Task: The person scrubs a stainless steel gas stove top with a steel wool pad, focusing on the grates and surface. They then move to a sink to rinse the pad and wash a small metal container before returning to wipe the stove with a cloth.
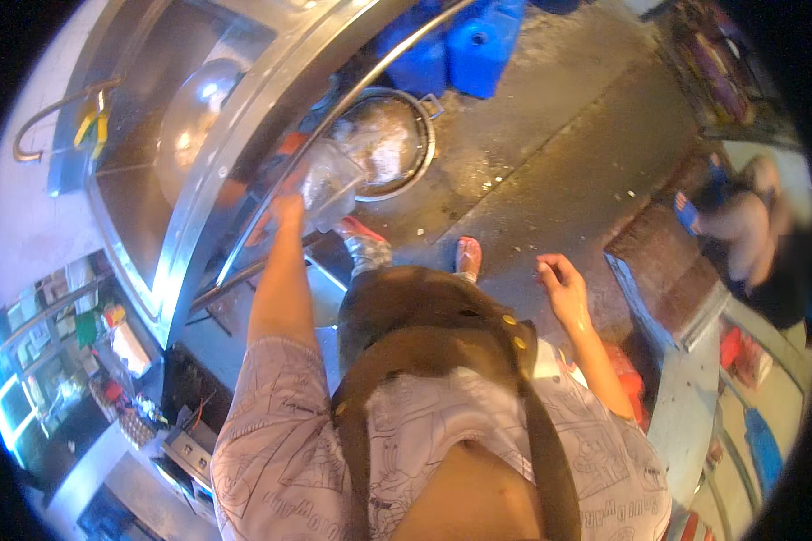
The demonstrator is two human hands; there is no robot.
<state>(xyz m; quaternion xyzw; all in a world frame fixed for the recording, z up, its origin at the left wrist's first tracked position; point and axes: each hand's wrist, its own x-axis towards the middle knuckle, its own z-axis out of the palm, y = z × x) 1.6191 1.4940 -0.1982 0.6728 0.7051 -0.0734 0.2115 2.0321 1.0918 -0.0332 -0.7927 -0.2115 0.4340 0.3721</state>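
Observation:
My left hand (pixel 288 211) reaches forward beside the metal sink stand and grips a clear plastic container (pixel 330 181); its exact shape is blurred. The container hangs at the near-left rim of a wide two-handled metal pot (pixel 431 145) standing low down, which has shiny, wet-looking contents. Part of the pot is hidden behind the container and a metal rail. Over the floor on the other side, my right hand (pixel 563 287) hangs with loosely bent fingers, and nothing shows in it.
A steel sink (pixel 125 223) with a large round metal vessel (pixel 199 128) stands at left, edged by a metal rail (pixel 352 95). Blue plastic jerrycans (pixel 484 47) are beyond the pot. Scraps dot the wet floor (pixel 548 142). A person's legs (pixel 741 230) are at right, near a brown ledge (pixel 666 264).

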